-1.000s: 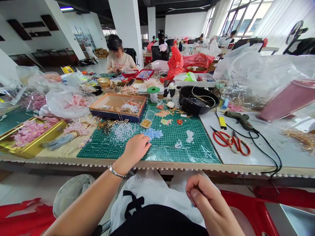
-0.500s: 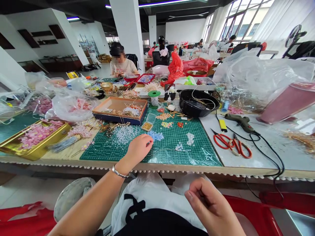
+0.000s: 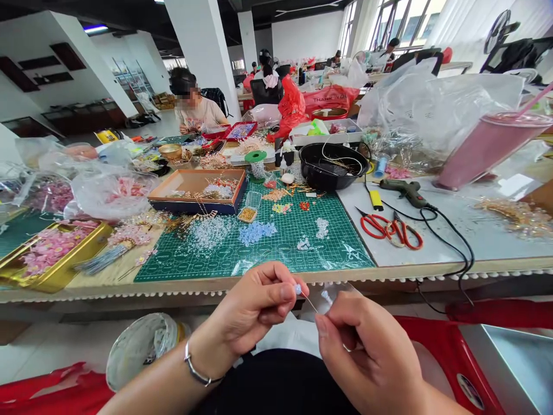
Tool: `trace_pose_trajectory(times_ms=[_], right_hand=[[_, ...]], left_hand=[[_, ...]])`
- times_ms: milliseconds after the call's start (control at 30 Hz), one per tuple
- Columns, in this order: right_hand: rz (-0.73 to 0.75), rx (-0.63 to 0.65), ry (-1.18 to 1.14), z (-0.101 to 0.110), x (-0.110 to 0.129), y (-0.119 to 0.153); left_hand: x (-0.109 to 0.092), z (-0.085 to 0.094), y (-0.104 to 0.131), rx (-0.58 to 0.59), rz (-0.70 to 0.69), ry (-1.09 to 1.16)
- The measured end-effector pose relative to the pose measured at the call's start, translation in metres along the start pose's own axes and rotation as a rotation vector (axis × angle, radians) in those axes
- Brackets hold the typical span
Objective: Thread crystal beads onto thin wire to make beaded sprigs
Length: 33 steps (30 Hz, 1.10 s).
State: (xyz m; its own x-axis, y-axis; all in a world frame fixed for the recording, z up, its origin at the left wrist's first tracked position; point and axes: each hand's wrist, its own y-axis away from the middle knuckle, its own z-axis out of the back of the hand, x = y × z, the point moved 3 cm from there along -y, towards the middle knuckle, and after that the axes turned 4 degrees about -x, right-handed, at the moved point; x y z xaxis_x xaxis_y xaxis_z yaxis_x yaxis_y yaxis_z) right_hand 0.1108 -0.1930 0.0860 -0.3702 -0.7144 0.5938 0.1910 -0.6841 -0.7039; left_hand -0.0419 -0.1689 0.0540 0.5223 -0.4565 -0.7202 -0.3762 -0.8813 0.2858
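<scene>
My left hand [image 3: 263, 305] pinches a small pale blue bead [image 3: 298, 289] between thumb and forefinger, in front of the table edge. A thin wire [image 3: 310, 303] runs from the bead to my right hand [image 3: 367, 340], whose thumb and forefinger are closed on it. Just above my right fingertips shows another small pale blue piece [image 3: 326, 296]. Beyond the hands, a heap of blue beads [image 3: 257, 233] lies on the green cutting mat [image 3: 285, 253], beside a scatter of clear beads [image 3: 211, 233] and a little box of gold beads [image 3: 247, 214].
Red-handled pliers [image 3: 391, 230] and a glue gun [image 3: 406, 190] with its cord lie at right, near a tall pink cup [image 3: 488, 153]. A black bowl [image 3: 334, 167] and an orange-brown tray [image 3: 194, 190] stand behind. Across the table sits another person [image 3: 196, 109].
My left hand has come back from the blue beads on the mat to meet my right hand, now holding a blue bead. A wire shows between the hands. The view has shifted slightly.
</scene>
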Motion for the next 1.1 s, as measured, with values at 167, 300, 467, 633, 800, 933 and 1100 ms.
trace_pose_trajectory(times_ms=[167,300,467,633,800,933,1100], right_hand=[[0.009,-0.002,-0.015,0.0035,0.0011,0.0013],[-0.004,-0.007,0.008,0.0062,0.0017,0.0014],[-0.03,0.019,0.003,0.0063,0.0017,0.003],[-0.054,0.032,-0.024,0.005,-0.0003,0.005],[-0.069,0.024,-0.022,0.005,-0.0012,0.0047],[-0.089,0.021,-0.018,0.004,-0.0025,0.0058],[-0.113,0.036,-0.04,0.0013,-0.0034,0.0084]], left_hand=[[0.0015,-0.0054,-0.0001,0.003,-0.011,0.003],[0.0036,-0.0087,-0.0008,0.008,-0.013,-0.009],[0.0037,-0.0085,-0.0007,0.018,-0.009,-0.021],[0.0028,-0.0069,0.0002,0.013,-0.012,-0.035],[0.0043,-0.0044,-0.0003,0.025,0.002,-0.031],[0.005,-0.0028,-0.0017,0.049,0.012,-0.015],[0.0058,-0.0007,-0.0025,0.054,0.021,-0.007]])
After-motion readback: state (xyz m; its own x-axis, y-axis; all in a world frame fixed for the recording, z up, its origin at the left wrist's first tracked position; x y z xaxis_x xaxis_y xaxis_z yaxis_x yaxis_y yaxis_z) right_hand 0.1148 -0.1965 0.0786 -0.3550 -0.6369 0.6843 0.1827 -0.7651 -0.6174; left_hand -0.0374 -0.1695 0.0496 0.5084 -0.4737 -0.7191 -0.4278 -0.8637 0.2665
